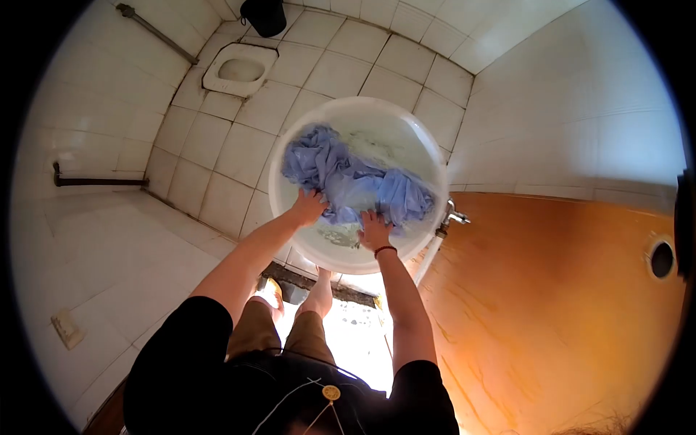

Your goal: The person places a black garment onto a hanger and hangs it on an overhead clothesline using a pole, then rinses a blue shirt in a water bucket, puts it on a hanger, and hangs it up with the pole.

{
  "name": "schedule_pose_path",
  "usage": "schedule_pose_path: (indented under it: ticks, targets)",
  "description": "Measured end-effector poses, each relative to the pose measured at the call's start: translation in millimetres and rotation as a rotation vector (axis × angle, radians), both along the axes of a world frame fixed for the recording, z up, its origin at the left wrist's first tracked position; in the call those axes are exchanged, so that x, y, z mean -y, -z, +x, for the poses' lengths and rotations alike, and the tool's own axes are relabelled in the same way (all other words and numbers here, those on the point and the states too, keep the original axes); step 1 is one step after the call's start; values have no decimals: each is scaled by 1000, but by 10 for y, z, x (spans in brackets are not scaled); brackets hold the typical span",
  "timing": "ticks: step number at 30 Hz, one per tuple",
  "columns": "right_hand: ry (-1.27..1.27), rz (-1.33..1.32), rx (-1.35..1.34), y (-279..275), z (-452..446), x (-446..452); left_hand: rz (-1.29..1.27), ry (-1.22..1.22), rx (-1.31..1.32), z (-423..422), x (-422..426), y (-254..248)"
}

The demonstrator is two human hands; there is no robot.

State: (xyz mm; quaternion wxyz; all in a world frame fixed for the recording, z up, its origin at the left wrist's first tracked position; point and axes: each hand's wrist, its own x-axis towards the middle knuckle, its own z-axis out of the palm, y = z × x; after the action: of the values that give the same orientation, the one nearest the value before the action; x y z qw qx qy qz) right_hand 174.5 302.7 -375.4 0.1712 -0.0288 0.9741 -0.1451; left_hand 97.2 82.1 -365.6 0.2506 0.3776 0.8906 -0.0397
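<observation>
A wet light-blue cloth (pixel 355 185) lies bunched in water inside a round white basin (pixel 286 130). Whether it is a garment does not show. At the cloth's near left edge, my left hand (pixel 309 207) has its fingers curled onto the folds. My right hand (pixel 375 230), with a dark red band at the wrist, grips the near edge farther right, its fingertips partly hidden in the fabric. Between the two hands a fold of the cloth dips into the water.
A metal tap (pixel 454 214) stands close to the basin's right rim, beside an orange-brown panel (pixel 536 290). Farther back are a squat toilet (pixel 241 69) and a black bucket (pixel 264 17). Pipes run along the left wall. My feet are at a raised threshold near the basin.
</observation>
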Motion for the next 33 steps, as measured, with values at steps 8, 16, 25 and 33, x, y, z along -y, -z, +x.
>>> schedule_pose_path:
  ticks: [8, 16, 25, 33]
  targets:
    - [68, -57, 402, 1172, -5, -65, -241, -273, 195, 126, 131, 1212]
    - [118, -212, 429, 174, -407, -455, 24, -240, 331, -419, 111, 61]
    - [44, -247, -266, -4514, -1311, -931, 446, -264, 112, -1397, -12, -4482]
    - [-46, -126, -581, -7071, -870, -851, 712, -53, -228, -1402, 135, -6850]
